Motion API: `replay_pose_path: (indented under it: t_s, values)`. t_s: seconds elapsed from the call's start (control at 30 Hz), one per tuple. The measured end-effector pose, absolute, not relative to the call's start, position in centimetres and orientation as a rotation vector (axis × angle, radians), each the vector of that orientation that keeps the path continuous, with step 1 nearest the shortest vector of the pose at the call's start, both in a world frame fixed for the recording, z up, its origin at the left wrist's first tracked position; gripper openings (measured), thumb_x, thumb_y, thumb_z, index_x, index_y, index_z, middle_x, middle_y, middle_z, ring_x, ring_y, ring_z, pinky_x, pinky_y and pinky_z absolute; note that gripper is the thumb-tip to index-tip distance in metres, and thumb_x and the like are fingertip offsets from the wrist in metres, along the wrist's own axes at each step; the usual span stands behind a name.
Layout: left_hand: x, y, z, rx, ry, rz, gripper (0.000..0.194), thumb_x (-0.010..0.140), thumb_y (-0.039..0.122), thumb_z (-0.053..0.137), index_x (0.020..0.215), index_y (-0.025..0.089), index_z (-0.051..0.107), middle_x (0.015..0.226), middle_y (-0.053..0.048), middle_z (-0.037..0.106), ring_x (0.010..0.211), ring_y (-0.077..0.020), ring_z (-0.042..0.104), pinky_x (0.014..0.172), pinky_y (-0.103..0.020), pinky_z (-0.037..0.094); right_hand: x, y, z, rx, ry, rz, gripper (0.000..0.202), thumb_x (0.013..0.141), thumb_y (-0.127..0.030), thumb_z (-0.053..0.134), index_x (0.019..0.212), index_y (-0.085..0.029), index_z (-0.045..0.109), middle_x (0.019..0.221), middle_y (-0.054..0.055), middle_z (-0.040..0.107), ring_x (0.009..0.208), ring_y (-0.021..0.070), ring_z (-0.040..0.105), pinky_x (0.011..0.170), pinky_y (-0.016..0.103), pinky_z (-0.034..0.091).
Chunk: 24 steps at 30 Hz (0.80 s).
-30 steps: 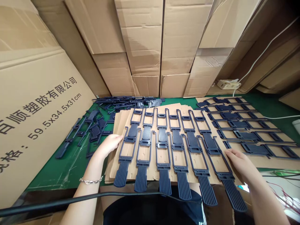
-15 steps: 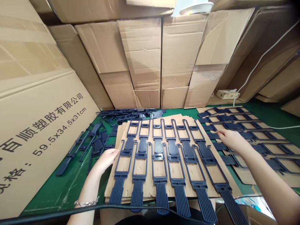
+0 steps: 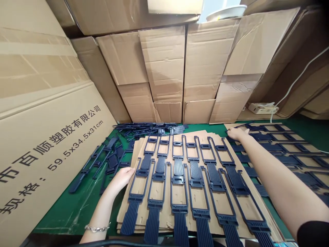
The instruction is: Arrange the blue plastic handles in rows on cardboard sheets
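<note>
Twelve dark-blue plastic rectangular frames with ribbed tongues (image 3: pixel 179 208) lie flat in two rows of six on a stack of flat brown cardboard sheets (image 3: pixel 141 219). The nearer row's tongues overhang the near edge. The stack's layers sit slightly askew. To the right, similar dark-blue plastic frames (image 3: pixel 271 147) lie sideways, one behind another, on brown cardboard (image 3: pixel 311 148).

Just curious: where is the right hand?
The right hand is right of centre in the head view, at the far left corner of the cardboard beside the central stack.
</note>
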State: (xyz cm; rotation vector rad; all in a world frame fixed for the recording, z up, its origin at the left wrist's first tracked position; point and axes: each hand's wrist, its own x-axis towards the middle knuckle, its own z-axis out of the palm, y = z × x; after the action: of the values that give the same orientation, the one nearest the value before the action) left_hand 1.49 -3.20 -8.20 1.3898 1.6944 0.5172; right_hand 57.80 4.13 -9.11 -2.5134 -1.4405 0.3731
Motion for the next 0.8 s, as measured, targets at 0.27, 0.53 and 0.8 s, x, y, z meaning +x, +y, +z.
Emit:
replay_pose_path:
  t_s: [0.27,0.53,0.8]
  values:
    - [1.4,-2.8,-8.8,1.338,1.693,0.507,0.048,0.052,0.063,0.053,0.059,0.015,0.055,0.045,0.002,0.040,0.040,-0.0102,0.030,0.042,-0.022,0.020,55.8,5.9,-9.9,-2.707,-1.516,0.390,0.035,0.090,-0.039,0.053,0.115,-0.015,0.055,0.124,0.010,0.050,0.117,0.0263,0.045,0.098,0.052,0.034]
    - [1.1,-2.7,-9.1,1.336,1.700,0.506,0.047,0.054,0.063,0.054,0.061,0.017,0.055,0.044,0.003,0.038,0.040,-0.0113,0.031,0.041,-0.022,0.017,55.1,6.3,-10.1,-2.639,-1.576,0.363,0.034,0.090,-0.037,0.053,0.116,-0.015,0.054,0.124,0.010,0.050,0.114,0.0257,0.047,0.096,0.051,0.037]
    - [0.6,-2.7,-9.1,1.374,1.717,0.488,0.048,0.056,0.062,0.055,0.068,0.016,0.058,0.050,0.001,0.046,0.043,-0.0118,0.034,0.042,-0.022,0.021,55.1,4.6,-7.9,-2.501,-1.449,0.367,0.030,0.091,-0.036,0.052,0.114,-0.016,0.055,0.120,0.009,0.052,0.105,0.0219,0.052,0.090,0.044,0.044]
